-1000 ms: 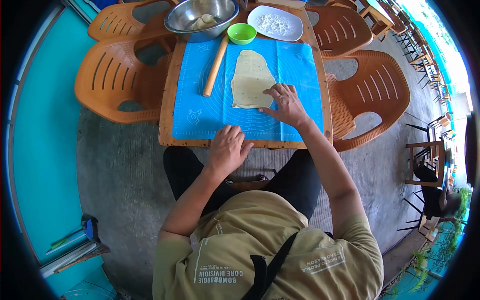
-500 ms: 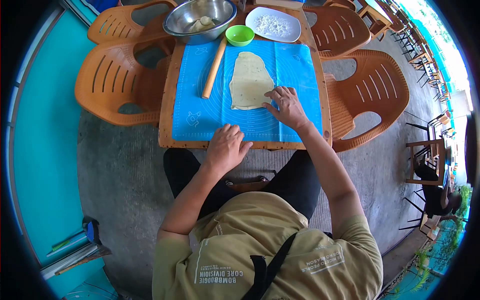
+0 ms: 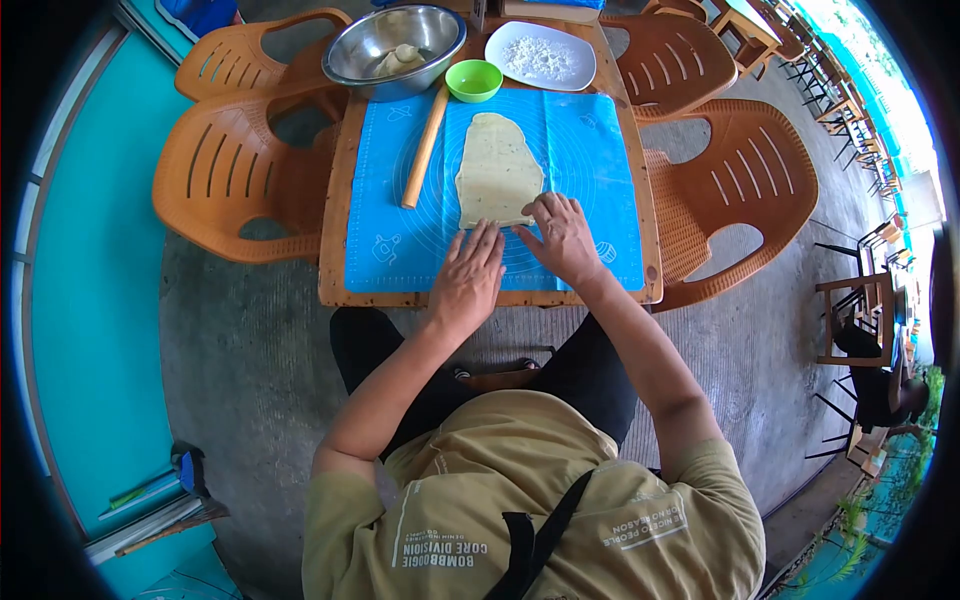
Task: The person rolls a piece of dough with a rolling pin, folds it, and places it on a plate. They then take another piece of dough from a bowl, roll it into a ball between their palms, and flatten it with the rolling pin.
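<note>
A flat, pale, speckled dough sheet [image 3: 500, 170] lies lengthwise on the blue baking mat [image 3: 390, 230], its near edge slightly folded over. My left hand [image 3: 468, 275] rests with outstretched fingers at the left part of that near edge, fingertips touching it. At the near right corner my right hand [image 3: 565, 242] curls its thumb and fingers around the edge of the dough. Left of the sheet lies a wooden rolling pin [image 3: 425, 150], apart from both hands.
Behind the mat stand a metal bowl [image 3: 345, 68] with a dough lump [image 3: 400, 60], a green bowl [image 3: 473, 82] and a white plate [image 3: 580, 75] of white flour-like powder. Orange chairs [image 3: 225, 160] flank the wooden table [image 3: 335, 270]. Far right, a person in dark clothes [image 3: 880, 395] is visible.
My left hand has moved forward from the table's front edge onto the near edge of the dough. My right hand has shifted slightly toward me, still at the dough's right corner.
</note>
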A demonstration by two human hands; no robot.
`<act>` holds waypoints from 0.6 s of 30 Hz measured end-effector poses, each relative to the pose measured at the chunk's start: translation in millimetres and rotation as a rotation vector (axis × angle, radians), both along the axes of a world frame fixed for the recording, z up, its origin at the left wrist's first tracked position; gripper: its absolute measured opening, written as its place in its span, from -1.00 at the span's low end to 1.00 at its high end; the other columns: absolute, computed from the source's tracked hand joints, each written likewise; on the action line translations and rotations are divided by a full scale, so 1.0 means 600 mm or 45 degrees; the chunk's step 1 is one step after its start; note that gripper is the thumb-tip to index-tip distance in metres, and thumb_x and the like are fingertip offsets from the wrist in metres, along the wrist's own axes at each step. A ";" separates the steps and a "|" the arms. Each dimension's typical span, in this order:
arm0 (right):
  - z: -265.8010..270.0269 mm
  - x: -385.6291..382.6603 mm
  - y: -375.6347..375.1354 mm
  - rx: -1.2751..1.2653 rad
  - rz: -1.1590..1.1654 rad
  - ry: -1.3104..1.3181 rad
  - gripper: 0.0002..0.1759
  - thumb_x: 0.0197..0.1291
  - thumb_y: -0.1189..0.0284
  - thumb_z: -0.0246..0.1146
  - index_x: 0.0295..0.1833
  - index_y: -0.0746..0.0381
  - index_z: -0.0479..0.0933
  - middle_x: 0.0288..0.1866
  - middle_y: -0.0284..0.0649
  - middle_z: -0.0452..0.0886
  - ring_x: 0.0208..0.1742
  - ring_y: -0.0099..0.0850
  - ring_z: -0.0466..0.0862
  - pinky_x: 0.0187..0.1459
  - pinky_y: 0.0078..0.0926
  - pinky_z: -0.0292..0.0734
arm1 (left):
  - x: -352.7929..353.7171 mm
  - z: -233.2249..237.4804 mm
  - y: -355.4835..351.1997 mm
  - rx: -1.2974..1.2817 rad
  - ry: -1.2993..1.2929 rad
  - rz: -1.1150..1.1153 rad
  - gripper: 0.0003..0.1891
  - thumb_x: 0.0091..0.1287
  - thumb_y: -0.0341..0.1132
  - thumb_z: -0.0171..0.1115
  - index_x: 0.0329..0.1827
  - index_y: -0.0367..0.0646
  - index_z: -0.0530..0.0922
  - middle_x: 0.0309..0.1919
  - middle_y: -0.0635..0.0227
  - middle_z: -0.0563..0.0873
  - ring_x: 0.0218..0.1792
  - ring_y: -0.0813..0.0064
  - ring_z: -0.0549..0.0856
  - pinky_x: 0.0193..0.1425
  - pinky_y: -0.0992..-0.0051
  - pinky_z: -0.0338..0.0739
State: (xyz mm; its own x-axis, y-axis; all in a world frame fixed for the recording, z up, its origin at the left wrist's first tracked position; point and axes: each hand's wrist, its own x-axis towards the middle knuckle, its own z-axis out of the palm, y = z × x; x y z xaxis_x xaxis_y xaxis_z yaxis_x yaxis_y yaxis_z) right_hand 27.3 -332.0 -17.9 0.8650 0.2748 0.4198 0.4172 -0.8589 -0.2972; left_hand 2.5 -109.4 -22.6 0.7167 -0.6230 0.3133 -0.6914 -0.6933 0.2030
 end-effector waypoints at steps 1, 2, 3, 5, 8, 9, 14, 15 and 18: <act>0.000 -0.011 0.006 -0.022 -0.017 0.027 -0.66 0.40 0.29 0.41 0.16 0.24 0.66 0.06 -0.16 0.65 0.18 -0.15 0.65 0.17 -0.09 0.50 | -0.005 -0.006 0.000 0.002 0.003 0.003 -0.50 0.66 -0.22 0.15 0.53 -0.36 0.51 0.60 0.00 0.48 0.67 0.07 0.39 0.76 0.02 0.19; -0.004 -0.022 0.013 -0.020 -0.012 0.030 -0.66 0.40 0.29 0.41 0.16 0.24 0.66 0.06 -0.16 0.65 0.18 -0.15 0.65 0.17 -0.09 0.50 | -0.008 -0.011 0.000 -0.013 0.048 0.007 -0.48 0.67 -0.22 0.13 0.55 -0.37 0.48 0.63 0.00 0.45 0.70 0.08 0.34 0.79 0.01 0.13; -0.010 -0.034 0.022 0.003 0.011 -0.017 -0.68 0.44 0.34 0.34 0.19 0.26 0.65 0.11 -0.13 0.65 0.23 -0.13 0.64 0.23 -0.08 0.51 | -0.009 -0.014 0.001 -0.029 0.092 0.012 -0.46 0.68 -0.21 0.11 0.58 -0.38 0.45 0.66 -0.01 0.41 0.74 0.09 0.29 0.82 0.00 0.07; -0.001 -0.062 0.041 -0.011 0.005 0.041 -0.60 0.53 0.42 0.18 0.36 0.33 0.60 0.36 0.00 0.62 0.47 -0.04 0.57 0.49 -0.04 0.45 | -0.006 -0.018 0.000 -0.028 0.095 0.016 -0.46 0.68 -0.22 0.10 0.59 -0.37 0.45 0.67 -0.01 0.41 0.74 0.10 0.29 0.83 0.00 0.06; -0.024 -0.071 0.050 -0.014 -0.053 0.088 -0.48 0.57 0.36 0.17 0.52 0.36 0.51 0.56 0.06 0.52 0.66 -0.02 0.43 0.65 -0.02 0.30 | -0.002 -0.019 -0.003 -0.013 0.100 0.008 -0.45 0.69 -0.21 0.09 0.61 -0.37 0.44 0.68 0.00 0.40 0.75 0.11 0.27 0.84 0.01 0.04; -0.029 -0.074 0.050 -0.014 -0.057 0.088 -0.48 0.57 0.36 0.17 0.52 0.36 0.51 0.56 0.06 0.52 0.66 -0.02 0.43 0.65 -0.02 0.30 | 0.000 -0.018 -0.002 0.001 0.098 0.010 -0.45 0.69 -0.20 0.08 0.62 -0.36 0.43 0.69 0.01 0.39 0.76 0.13 0.26 0.84 0.02 0.03; -0.041 -0.076 0.052 -0.056 -0.074 0.178 -0.39 0.64 0.28 0.11 0.65 0.35 0.40 0.74 0.04 0.35 0.81 -0.08 0.23 0.79 0.01 0.01 | 0.011 -0.019 0.001 0.023 0.114 0.021 -0.43 0.72 -0.17 0.04 0.65 -0.34 0.40 0.72 0.06 0.35 0.77 0.18 0.23 0.85 0.03 0.00; -0.039 -0.076 0.052 -0.058 -0.075 0.181 -0.39 0.64 0.28 0.11 0.65 0.35 0.40 0.74 0.04 0.35 0.81 -0.08 0.23 0.79 0.01 0.01 | 0.014 -0.017 0.001 0.042 0.127 0.026 -0.43 0.72 -0.16 0.02 0.66 -0.33 0.39 0.73 0.08 0.34 0.78 0.20 0.22 0.86 0.03 0.00; -0.034 -0.071 0.048 -0.093 -0.088 0.198 -0.38 0.64 0.25 0.10 0.66 0.34 0.38 0.75 0.02 0.34 0.81 -0.09 0.22 0.80 0.02 -0.04 | 0.023 -0.016 0.000 0.061 0.122 0.032 -0.42 0.73 -0.15 0.01 0.68 -0.30 0.36 0.74 0.10 0.32 0.78 0.21 0.21 0.86 0.04 -0.01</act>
State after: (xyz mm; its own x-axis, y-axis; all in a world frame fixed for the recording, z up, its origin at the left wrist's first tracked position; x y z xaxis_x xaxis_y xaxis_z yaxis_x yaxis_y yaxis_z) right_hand -15.2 -303.2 -38.3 0.9357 0.2377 0.2608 0.3106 -0.9054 -0.2894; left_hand 16.2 -109.6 -32.3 0.7576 -0.6169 0.2132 -0.6526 -0.7207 0.2337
